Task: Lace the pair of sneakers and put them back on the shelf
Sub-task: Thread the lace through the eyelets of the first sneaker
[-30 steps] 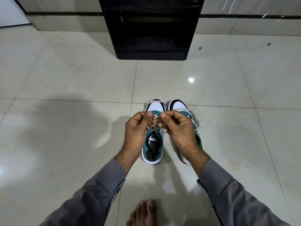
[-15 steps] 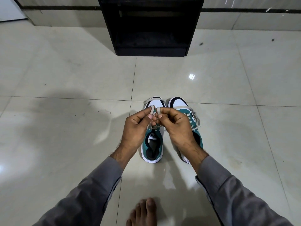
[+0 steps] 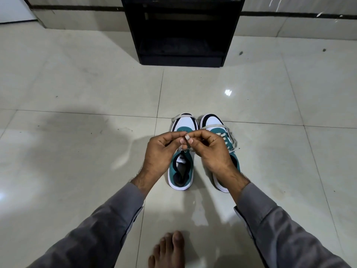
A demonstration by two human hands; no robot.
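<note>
Your left hand (image 3: 162, 151) and right hand (image 3: 210, 149) meet just above the middle of the frame, over the left-hand sneaker (image 3: 182, 151), thumbs and forefingers almost touching. Each hand's grip is narrow, closed in a pinch on the pale lace (image 3: 187, 137) of that sneaker; a short bit of lace shows between your fingertips (image 3: 190, 140), and a strand drops from there to the eyelets right below. The left-hand sneaker sits directly beneath your grip, its white toe pointing toward the top of the frame, its teal collar and dark insole open toward you, and a loose loop of lace lies across its toe. The second sneaker (image 3: 220, 132) stands just beside it on the right, touching or nearly so, largely covered by your right hand and wrist; its lace (image 3: 230, 140) is threaded through several eyelets and trails off its right side. You have two sneakers in view, both on the glossy tiled floor (image 3: 96, 151), and two hands, both busy with the one lace. One black shelf (image 3: 181, 35) stands at the top centre, well apart from the pair. One bare foot (image 3: 170, 250) shows at the bottom edge, between your two grey sleeves (image 3: 100, 235).
</note>
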